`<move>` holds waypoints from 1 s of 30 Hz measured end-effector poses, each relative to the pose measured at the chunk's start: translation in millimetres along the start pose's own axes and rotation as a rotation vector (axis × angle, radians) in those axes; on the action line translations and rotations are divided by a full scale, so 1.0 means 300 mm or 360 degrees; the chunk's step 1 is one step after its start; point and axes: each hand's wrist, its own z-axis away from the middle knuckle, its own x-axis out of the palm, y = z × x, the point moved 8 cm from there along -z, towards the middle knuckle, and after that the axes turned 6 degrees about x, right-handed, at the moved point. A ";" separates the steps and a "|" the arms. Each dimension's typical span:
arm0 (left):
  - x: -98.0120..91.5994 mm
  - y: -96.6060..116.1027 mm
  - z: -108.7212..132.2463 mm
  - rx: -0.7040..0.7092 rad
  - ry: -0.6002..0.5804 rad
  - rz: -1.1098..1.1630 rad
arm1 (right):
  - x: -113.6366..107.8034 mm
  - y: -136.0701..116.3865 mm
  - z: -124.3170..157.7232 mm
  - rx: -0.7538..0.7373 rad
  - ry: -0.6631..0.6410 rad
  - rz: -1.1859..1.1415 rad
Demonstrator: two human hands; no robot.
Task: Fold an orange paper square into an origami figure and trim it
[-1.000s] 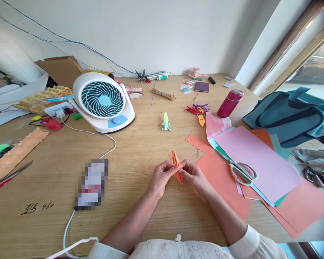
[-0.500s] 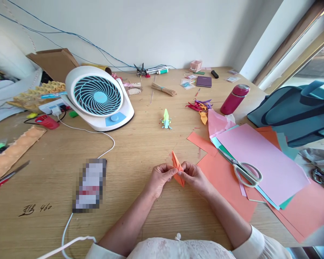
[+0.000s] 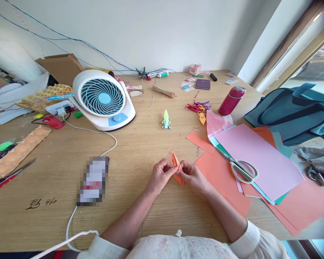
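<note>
Both hands hold a piece of folded orange paper (image 3: 175, 158), narrow and pointed at its two ends, just above the table. My left hand (image 3: 162, 174) pinches it from the left, thumb at its middle. From the right, my right hand (image 3: 191, 175) grips the same spot between thumb and fingers. The two thumbs nearly meet, and parts of the folds are hidden behind them. Beyond the hands stands a small green and light blue folded paper figure (image 3: 166, 120).
Right of my hands lie orange sheets (image 3: 218, 180), a pink sheet (image 3: 259, 158) and scissors (image 3: 243, 169). Behind them are a red bottle (image 3: 231, 100) and a blue bag (image 3: 291, 111). On the left stand a fan (image 3: 104, 99) and a phone (image 3: 93, 181) on a cable.
The view has shifted slightly. My hands keep their grip on the folded orange paper, with hardly any movement of the fingers.
</note>
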 end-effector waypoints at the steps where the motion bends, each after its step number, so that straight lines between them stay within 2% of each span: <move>1: -0.001 0.008 0.001 0.0035 0.0004 -0.0053 | 0.000 -0.002 0.000 -0.0009 0.0005 -0.0005; 9: -0.016 0.076 0.003 0.0308 0.0007 -0.0366 | 0.000 -0.007 -0.001 -0.0021 0.0057 -0.0034; 14: -0.019 0.085 0.014 0.0421 0.0086 -0.0513 | 0.009 -0.004 -0.001 -0.0011 0.0067 -0.0036; 17: -0.016 0.073 0.015 0.0400 0.0088 -0.0531 | 0.009 -0.006 0.001 -0.0011 0.0099 -0.0018; 30: -0.001 0.006 -0.014 0.0147 -0.0189 -0.0272 | -0.003 0.011 0.002 -0.0004 0.0224 0.0197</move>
